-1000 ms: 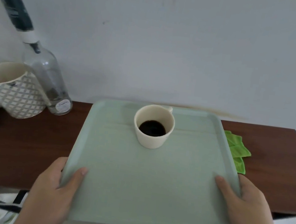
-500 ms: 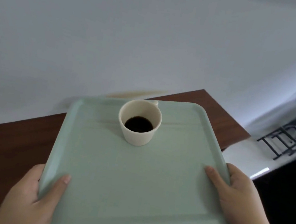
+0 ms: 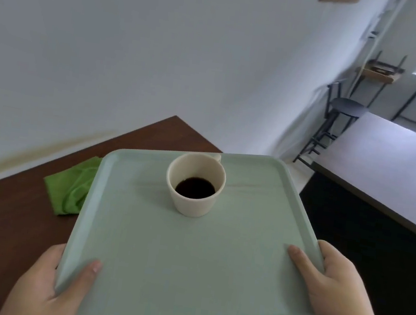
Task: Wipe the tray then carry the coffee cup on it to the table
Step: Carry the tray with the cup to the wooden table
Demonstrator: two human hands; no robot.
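A pale green tray (image 3: 187, 265) is held in the air, tilted slightly clockwise. A cream cup (image 3: 195, 186) of dark coffee stands upright on its far half, handle pointing away. My left hand (image 3: 52, 287) grips the tray's near left corner, thumb on top. My right hand (image 3: 337, 288) grips the near right edge, thumb lying on the tray's surface. A green cloth (image 3: 72, 187) lies crumpled on the dark brown counter (image 3: 7, 223), partly under the tray's left edge.
A grey-brown table (image 3: 391, 165) lies to the right with a dark gap (image 3: 364, 246) in front of it. A black stool (image 3: 345, 109) and shelving stand beyond by a window. The white wall (image 3: 135, 55) backs the counter.
The view has swung to the right with the tray lifted off the counter. The bottle and patterned mug have left the view; the table and stool have come into view.
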